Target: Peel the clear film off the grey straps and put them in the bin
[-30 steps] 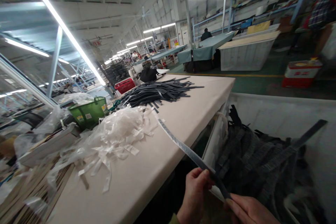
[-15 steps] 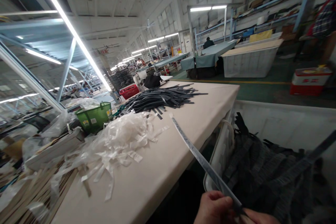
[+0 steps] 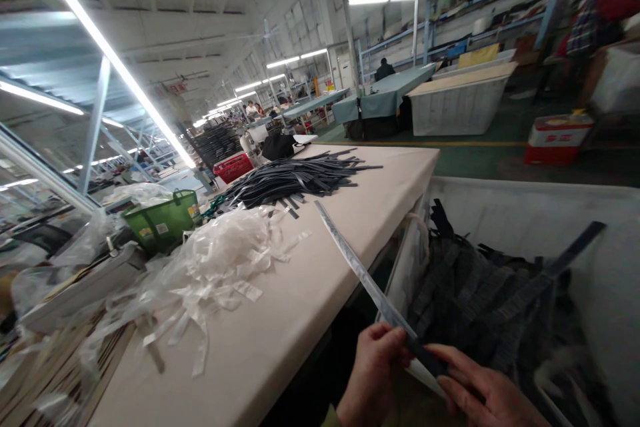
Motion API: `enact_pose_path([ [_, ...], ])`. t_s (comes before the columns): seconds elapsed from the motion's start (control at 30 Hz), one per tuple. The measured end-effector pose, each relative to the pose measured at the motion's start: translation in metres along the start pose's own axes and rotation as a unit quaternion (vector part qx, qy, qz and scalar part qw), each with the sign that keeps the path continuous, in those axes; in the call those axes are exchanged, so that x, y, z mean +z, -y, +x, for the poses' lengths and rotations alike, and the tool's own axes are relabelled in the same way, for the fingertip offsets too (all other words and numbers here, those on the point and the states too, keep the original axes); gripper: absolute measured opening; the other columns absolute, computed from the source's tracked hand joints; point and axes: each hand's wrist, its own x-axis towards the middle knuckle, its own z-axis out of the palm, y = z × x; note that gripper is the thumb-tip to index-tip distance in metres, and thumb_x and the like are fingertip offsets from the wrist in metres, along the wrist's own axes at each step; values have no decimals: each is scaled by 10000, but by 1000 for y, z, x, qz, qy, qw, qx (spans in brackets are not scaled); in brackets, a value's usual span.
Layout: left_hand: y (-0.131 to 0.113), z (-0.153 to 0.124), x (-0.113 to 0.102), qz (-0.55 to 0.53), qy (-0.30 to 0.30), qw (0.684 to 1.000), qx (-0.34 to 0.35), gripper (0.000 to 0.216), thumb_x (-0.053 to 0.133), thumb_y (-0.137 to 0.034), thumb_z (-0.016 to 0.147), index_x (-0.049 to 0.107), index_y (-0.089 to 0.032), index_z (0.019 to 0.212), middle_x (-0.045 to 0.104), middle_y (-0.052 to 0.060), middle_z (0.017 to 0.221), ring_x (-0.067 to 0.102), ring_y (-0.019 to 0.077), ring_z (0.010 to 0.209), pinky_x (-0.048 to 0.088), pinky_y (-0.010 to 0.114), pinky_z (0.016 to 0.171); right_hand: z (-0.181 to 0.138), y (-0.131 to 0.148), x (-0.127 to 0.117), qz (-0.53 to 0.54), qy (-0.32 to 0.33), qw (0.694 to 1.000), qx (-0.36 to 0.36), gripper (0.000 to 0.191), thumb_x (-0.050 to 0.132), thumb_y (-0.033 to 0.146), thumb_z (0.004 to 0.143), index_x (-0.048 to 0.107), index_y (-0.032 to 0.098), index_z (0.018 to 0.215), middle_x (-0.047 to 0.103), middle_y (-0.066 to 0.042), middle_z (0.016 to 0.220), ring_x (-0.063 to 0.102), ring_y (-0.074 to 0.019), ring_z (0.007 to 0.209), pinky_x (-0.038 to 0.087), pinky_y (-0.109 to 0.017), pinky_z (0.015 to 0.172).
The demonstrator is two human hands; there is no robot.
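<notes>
A long dark fabric strip (image 3: 369, 285) with a pale, shiny face slants from the tabletop's edge down to both hands. My left hand (image 3: 377, 368) pinches it between thumb and fingers partway along. Close to its near end, my right hand (image 3: 483, 383) is closed on the same strip, with a pale thin edge showing beneath. Beyond, a pile of dark strips (image 3: 295, 177) lies on the cream-covered table (image 3: 280, 327). Nearer on the table is a tangled heap of translucent white film strips (image 3: 225, 247).
At the right stands a white bin (image 3: 530, 203) holding many dark strips (image 3: 475, 293). A green bag (image 3: 165, 220) and a red basket (image 3: 233, 167) sit along the table's left side. Flat brown strips (image 3: 60, 367) lie at lower left. A red-and-white container (image 3: 557, 140) is on the floor.
Both hands have risen further into view and shifted left, still on the strip. My right hand now shows more fully. The whole scene has slid slightly left as the head turned.
</notes>
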Motion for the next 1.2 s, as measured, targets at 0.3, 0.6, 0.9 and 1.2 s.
enact_pose_path([
  [0.3, -36, 5, -1, -51, 13, 998, -16, 378, 893, -359, 607, 609, -135, 719, 528, -49, 600, 473, 51, 524, 379, 189, 550, -14, 43, -31, -130, 11, 941, -313, 256, 548, 269, 960, 647, 202, 1187, 749, -80, 980, 694, -182, 864, 518, -261, 781],
  [0.6, -21, -11, -3, -57, 74, 993, -73, 319, 860, -297, 674, 694, -88, 849, 640, 17, 684, 564, 81, 566, 431, 215, 590, 28, 44, -21, -227, -143, 862, -430, 242, 484, 177, 967, 661, 223, 1125, 679, -101, 1068, 640, -202, 957, 514, -315, 817],
  [0.9, -46, 15, -8, -105, 30, 993, -47, 529, 733, -485, 780, 616, -114, 1139, 742, 162, 1041, 703, 208, 800, 526, 297, 707, 4, 82, -40, 39, 116, 980, -155, 409, 463, 470, 999, 691, 166, 848, 650, -24, 763, 604, -156, 711, 485, -229, 698],
  [1.2, -133, 58, -10, -6, -59, 984, 167, 464, 798, -432, 735, 649, -137, 1060, 745, 55, 856, 650, 102, 617, 480, 201, 598, 12, 74, -1, 206, 295, 929, -83, 368, 651, 474, 898, 730, 115, 886, 512, 13, 720, 444, -107, 669, 372, -203, 614],
])
